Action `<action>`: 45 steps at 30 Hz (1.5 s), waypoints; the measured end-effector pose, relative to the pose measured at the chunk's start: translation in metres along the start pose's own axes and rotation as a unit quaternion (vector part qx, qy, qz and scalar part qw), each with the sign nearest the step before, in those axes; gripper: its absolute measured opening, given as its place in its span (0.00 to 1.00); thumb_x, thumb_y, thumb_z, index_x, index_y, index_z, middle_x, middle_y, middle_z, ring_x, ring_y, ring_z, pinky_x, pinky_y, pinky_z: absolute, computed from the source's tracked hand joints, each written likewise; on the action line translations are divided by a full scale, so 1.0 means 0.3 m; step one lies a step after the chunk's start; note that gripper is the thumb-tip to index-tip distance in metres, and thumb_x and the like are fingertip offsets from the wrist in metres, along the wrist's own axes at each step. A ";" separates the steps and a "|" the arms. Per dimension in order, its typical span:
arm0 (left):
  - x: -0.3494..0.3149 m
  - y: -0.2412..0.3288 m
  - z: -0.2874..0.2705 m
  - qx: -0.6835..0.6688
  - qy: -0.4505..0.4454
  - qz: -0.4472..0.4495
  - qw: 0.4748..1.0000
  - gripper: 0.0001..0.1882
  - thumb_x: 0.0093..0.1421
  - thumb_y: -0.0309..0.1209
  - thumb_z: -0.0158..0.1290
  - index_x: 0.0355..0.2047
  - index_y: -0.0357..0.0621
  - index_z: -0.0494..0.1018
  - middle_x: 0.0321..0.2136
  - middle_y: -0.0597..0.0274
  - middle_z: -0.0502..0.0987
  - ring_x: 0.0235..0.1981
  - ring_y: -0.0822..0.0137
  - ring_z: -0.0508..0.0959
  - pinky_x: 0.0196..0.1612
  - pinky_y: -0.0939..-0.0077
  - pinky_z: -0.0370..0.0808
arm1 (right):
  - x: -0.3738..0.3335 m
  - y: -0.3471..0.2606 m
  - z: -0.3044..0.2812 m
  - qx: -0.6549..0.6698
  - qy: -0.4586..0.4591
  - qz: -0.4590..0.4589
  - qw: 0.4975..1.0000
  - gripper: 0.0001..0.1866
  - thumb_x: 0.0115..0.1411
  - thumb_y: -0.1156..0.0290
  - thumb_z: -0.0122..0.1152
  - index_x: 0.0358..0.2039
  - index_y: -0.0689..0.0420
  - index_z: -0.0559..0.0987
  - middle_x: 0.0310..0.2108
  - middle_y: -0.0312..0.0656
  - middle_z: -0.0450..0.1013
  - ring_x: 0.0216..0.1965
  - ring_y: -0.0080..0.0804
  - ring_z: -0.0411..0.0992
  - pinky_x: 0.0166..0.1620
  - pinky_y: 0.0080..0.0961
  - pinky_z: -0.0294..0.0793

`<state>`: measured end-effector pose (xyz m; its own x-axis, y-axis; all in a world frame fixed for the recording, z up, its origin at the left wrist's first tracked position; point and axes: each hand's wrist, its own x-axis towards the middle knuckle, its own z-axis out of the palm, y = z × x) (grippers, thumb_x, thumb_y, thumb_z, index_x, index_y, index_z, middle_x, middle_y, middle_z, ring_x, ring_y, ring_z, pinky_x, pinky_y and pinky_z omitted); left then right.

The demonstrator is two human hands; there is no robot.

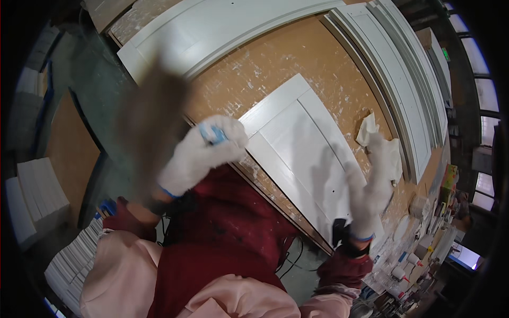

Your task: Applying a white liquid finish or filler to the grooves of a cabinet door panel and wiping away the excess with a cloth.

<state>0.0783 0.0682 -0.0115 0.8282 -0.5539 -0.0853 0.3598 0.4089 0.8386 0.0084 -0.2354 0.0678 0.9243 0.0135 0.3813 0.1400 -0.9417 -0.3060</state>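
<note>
A white cabinet door panel [313,153] with a recessed middle lies on the worn brown worktable [254,69]. My left hand [207,151], in a white knitted glove, is closed by the panel's near left corner. A small patch of blue shows at its fingers; whether that is a held thing or part of the glove is unclear. Over the panel's right side, my right hand [368,185] is raised in a white glove, fingers apart and slightly blurred, with nothing seen in it. Its shadow falls across the panel. A crumpled cream cloth [391,159] lies just beyond it.
Another long white panel [212,32] lies along the far side. Several white panels [392,69] are stacked at the right. Bottles and tools [408,265] crowd the lower right. A dark brown blur [154,116] hides part of the left. White boards [40,191] are stacked on the left.
</note>
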 end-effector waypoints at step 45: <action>0.487 0.147 -0.058 0.580 -0.210 -0.111 0.779 0.17 0.40 0.32 0.60 0.30 0.33 0.75 0.18 0.50 0.75 0.20 0.59 0.77 0.23 0.64 0.72 | 0.254 -0.328 0.354 0.018 -0.379 -0.102 0.920 0.09 0.56 0.65 0.61 0.36 0.52 0.78 0.31 0.46 0.75 0.32 0.47 0.75 0.35 0.39 0.73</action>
<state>0.2227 0.0179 0.0037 0.5002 -0.8052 -0.3186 -0.3578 -0.5272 0.7707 0.1027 -0.1059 0.0343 0.8579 0.4314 -0.2791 0.3366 -0.8823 -0.3289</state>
